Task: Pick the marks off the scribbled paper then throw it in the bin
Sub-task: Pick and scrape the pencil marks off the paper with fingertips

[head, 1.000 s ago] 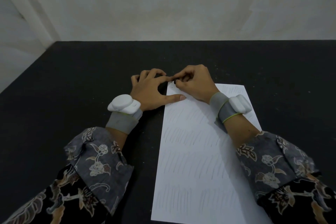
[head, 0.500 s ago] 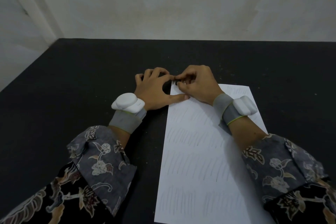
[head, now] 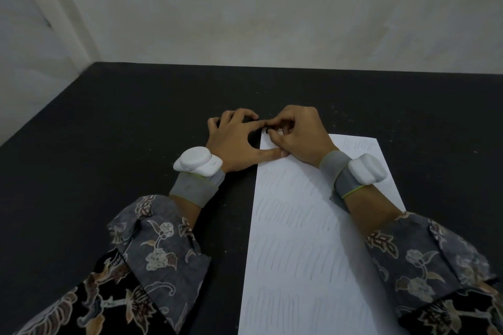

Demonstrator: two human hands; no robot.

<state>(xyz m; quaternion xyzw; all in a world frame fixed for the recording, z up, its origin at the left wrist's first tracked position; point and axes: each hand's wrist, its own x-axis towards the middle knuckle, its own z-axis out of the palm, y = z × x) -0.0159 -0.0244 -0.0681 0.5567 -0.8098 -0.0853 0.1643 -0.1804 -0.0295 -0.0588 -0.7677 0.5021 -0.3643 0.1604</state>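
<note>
A white sheet of paper [head: 299, 228] covered in rows of faint pencil scribbles lies lengthwise on the black table [head: 109, 144]. My left hand [head: 234, 141] rests at the sheet's top left corner. Its thumb lies flat on the left edge and its index finger reaches across to the corner. My right hand [head: 299, 136] is curled over that same corner and pinches a small dark object [head: 267, 131] against the paper. No bin is in view.
A pale wall [head: 272, 8] rises behind the table's far edge, and the table's left edge runs diagonally at the left. Both wrists carry grey bands with white devices. Small crumbs dot the dark tabletop.
Both hands stay at the paper's top left corner, and the right fingers have shifted slightly over it. The view has tilted a little.
</note>
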